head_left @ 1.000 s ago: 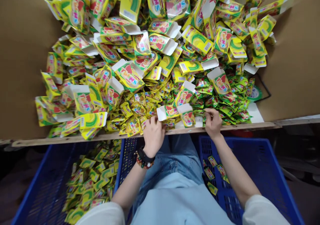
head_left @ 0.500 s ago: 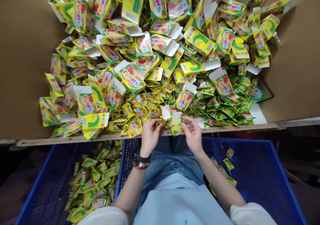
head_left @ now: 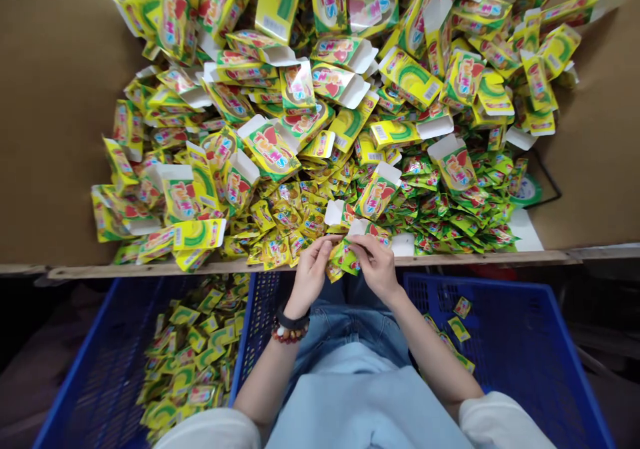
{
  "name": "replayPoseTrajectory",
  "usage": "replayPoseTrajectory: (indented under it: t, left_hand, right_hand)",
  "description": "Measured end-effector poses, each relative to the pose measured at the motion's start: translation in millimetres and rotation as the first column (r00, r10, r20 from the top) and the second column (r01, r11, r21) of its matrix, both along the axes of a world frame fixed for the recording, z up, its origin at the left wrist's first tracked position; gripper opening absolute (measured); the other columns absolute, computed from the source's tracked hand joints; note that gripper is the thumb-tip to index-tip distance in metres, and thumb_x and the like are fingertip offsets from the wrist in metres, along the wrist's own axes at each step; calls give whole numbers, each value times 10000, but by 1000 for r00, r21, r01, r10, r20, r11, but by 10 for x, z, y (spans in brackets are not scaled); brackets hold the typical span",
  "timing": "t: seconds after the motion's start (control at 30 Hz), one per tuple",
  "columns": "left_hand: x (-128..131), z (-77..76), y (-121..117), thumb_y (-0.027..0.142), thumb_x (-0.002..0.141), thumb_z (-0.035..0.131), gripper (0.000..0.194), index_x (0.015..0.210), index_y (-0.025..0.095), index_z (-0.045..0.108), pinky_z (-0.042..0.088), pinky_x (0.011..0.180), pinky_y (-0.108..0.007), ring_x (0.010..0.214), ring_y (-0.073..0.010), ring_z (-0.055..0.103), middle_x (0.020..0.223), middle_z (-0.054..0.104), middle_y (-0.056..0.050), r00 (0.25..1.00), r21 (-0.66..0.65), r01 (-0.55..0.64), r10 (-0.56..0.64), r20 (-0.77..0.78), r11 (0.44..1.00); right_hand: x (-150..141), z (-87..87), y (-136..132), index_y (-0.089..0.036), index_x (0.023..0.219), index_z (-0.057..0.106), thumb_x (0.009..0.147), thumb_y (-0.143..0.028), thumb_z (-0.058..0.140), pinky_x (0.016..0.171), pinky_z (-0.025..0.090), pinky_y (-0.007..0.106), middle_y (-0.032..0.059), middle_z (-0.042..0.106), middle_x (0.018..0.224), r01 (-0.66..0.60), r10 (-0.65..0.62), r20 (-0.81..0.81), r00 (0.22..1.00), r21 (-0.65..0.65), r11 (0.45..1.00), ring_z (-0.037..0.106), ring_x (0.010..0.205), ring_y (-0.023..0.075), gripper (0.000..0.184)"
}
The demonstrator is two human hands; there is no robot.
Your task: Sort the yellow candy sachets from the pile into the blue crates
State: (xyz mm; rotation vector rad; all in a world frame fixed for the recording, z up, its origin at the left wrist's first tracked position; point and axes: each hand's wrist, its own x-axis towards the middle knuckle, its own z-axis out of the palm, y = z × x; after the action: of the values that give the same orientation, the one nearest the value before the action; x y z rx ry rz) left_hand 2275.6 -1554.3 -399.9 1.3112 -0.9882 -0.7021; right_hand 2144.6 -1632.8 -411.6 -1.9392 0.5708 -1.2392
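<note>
At the table's front edge my left hand (head_left: 311, 270) is closed, pinching a yellow candy packet (head_left: 333, 273) whose lower end shows below the fingers. My right hand (head_left: 377, 268) is closed on a green candy packet (head_left: 345, 257). The two packets meet and overlap between my hands. Just beyond my right fingertips lies a small printed candy box (head_left: 376, 231) with its white flap up. Another box with a raised white flap (head_left: 336, 213) lies a little to the left of it.
Printed boxes (head_left: 270, 148) heap up across the table, with yellow packets (head_left: 277, 249) and green packets (head_left: 450, 219) in front. A wooden edge (head_left: 465, 258) runs along the front. Below stand blue crates (head_left: 520, 329), the left holding many filled-looking boxes (head_left: 195, 356). A tape roll (head_left: 527, 189) lies at right.
My hands have come closer together. The green packet has moved left to meet the yellow packet, now visible in my left hand. The whole view has shifted slightly.
</note>
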Motion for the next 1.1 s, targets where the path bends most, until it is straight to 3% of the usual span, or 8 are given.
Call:
replayPoseTrajectory:
  t: [0.1, 0.2, 0.4, 0.5, 0.63, 0.8, 0.97, 1.1]
  left_hand:
    - [5, 6, -20, 516, 907, 524, 440, 1149, 172, 655, 544, 809, -334, 899, -217, 664, 1010, 703, -101, 982, 46, 179, -175, -75, 983]
    - [17, -2, -23, 512, 945, 454, 426, 1168, 199, 639, 534, 871, -352, 980, -221, 647, 1085, 677, -103, 986, 48, 165, -167, 28, 985]
    - [3, 66, 63, 420, 896, 588, 547, 1386, 245, 422, 542, 871, -337, 1021, -214, 623, 1097, 626, -86, 944, 65, 301, -307, 123, 951]
    - [-61, 127, 108, 310, 906, 554, 499, 1378, 245, 405, 517, 932, -349, 1082, -215, 587, 1134, 590, -91, 947, 12, 232, -229, 224, 973]
    - [-154, 159, 58, 236, 905, 485, 400, 1304, 233, 465, 495, 932, -356, 1057, -207, 572, 1141, 570, -95, 915, -56, 96, -66, 399, 994]
    - [-99, 109, -252, 371, 884, 574, 390, 1222, 177, 562, 430, 621, -258, 547, -138, 515, 595, 516, 46, 834, 25, -303, 252, 491, 953]
    - [-29, 88, -410, 339, 892, 502, 190, 925, 190, 616, 412, 537, -243, 492, -151, 564, 545, 586, 20, 911, 102, -226, 174, 374, 969]
    - [34, 171, -223, 352, 869, 512, 171, 929, 208, 580, 443, 544, -242, 549, -149, 606, 668, 648, 7, 922, -4, -310, 302, 243, 951]
  right_hand:
    - [-104, 66, -115, -270, 973, 732, 919, -320, 571, 766, 560, 335, 37, 754, 917, -189, 185, -84, 979, -48, 981, 698, 833, 191, 177]
    - [-144, 132, -192, -258, 925, 731, 885, -376, 633, 735, 556, 328, 36, 739, 857, -283, 275, -126, 953, -47, 958, 684, 799, 190, 159]
    - [-128, 155, -116, -209, 916, 713, 789, -415, 731, 594, 511, 277, 44, 691, 860, -135, 150, -89, 985, 153, 979, 611, 680, 155, 243]
    - [-155, 142, 34, -191, 973, 720, 782, -422, 729, 621, 524, 281, 37, 704, 895, -177, 212, -42, 976, 412, 894, 616, 689, 151, 299]
    - [-240, 143, 147, -198, 843, 747, 799, -369, 715, 728, 548, 313, 8, 720, 792, -159, 163, 34, 986, 488, 858, 653, 762, 181, 179]
    - [-394, 85, -103, -202, 850, 737, 758, -335, 750, 756, 569, 318, 13, 734, 823, 36, -83, 83, 993, 456, 889, 674, 791, 182, 161]
    - [-463, -4, -372, -209, 892, 671, 733, -355, 762, 663, 582, 275, 0, 688, 839, 41, -113, 139, 984, 437, 898, 652, 788, 159, 234]
    - [-465, -30, -398, -220, 918, 626, 760, -359, 738, 662, 601, 298, -12, 643, 832, 41, -127, 171, 977, 437, 899, 636, 740, 147, 239]
